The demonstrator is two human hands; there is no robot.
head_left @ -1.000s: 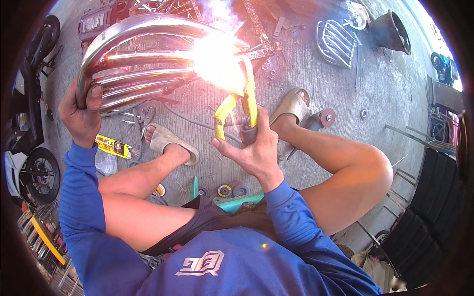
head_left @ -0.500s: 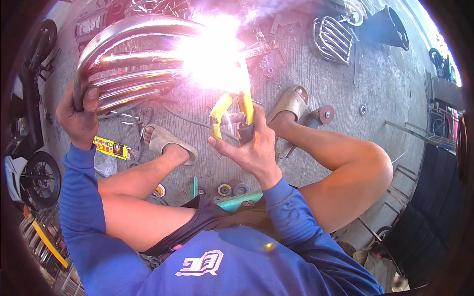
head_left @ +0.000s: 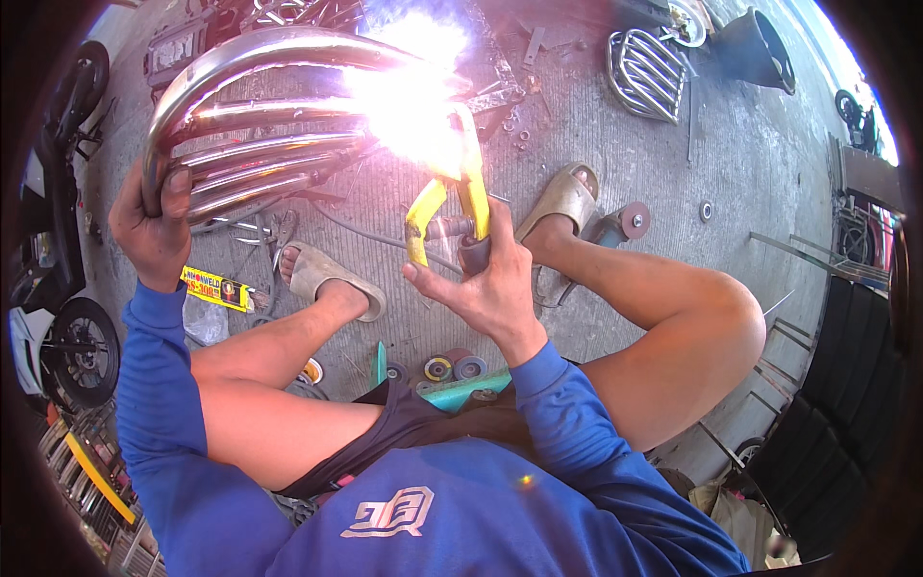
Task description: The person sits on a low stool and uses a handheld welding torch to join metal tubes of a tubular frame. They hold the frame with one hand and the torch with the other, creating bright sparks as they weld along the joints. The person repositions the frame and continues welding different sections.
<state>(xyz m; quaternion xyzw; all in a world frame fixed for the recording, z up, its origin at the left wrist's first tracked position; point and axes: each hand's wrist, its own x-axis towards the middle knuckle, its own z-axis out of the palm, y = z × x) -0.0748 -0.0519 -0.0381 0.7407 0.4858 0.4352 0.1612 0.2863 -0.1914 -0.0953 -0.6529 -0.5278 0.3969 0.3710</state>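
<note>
My left hand (head_left: 152,226) grips the near left corner of a shiny bent-tube metal frame (head_left: 260,117), its thumb over the tubes. My right hand (head_left: 486,284) is closed round the handle of a yellow welding electrode holder (head_left: 473,183), just below the frame's right end. A white-hot welding arc (head_left: 409,111) glares between the holder and the tubes. Its glow hides the electrode and the joint.
An angle grinder (head_left: 620,226) lies right of my sandalled foot. A yellow electrode packet (head_left: 219,288) sits by my left forearm. Grinding discs (head_left: 438,368) rest between my legs. Farther off are another tube frame (head_left: 646,77) and a black bucket (head_left: 755,53). A motorcycle wheel (head_left: 85,351) stands at left.
The glare has shrunk and split into two bright patches, showing more of the tubes and the yellow holder. Smoke near the bucket has thinned. Both hands are nearly where they were.
</note>
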